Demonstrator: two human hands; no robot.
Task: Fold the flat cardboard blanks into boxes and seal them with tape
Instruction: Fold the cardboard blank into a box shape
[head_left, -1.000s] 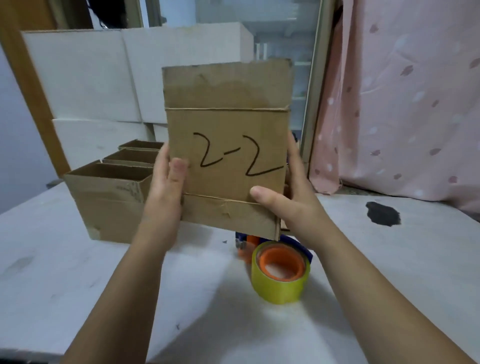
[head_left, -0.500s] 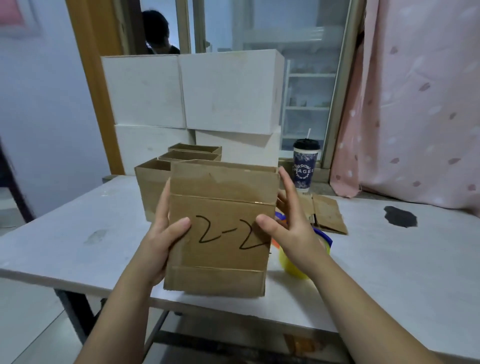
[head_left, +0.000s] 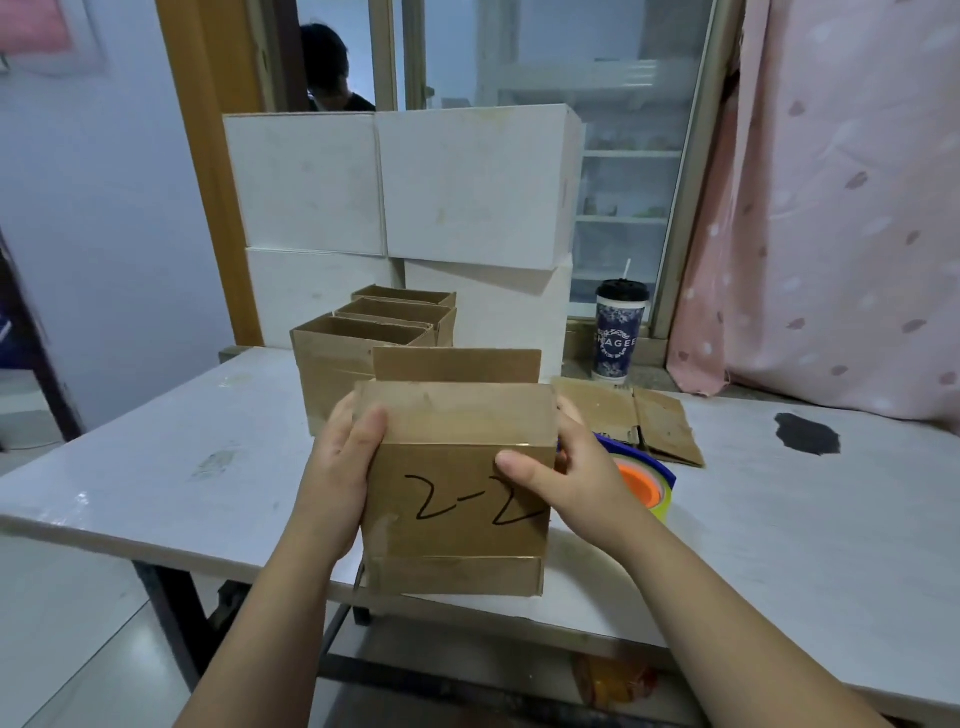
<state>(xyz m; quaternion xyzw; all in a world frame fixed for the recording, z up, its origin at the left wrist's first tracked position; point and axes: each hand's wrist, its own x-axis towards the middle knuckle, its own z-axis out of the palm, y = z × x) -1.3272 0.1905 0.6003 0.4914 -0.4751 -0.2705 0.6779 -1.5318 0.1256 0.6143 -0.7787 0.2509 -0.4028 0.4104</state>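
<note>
While clutching the cardboard blank (head_left: 457, 415) at lower centre with left hand (head_left: 337, 483) and right hand (head_left: 576, 483) curled round its sides, opening it out before three folded boxes (head_left: 343, 348) mid-frame; leaving taping undone

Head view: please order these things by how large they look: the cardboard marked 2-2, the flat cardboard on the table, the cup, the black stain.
1. cardboard marked 2-2, though it is nearest the camera, which may enlarge it
2. flat cardboard on the table
3. cup
4. black stain
</note>
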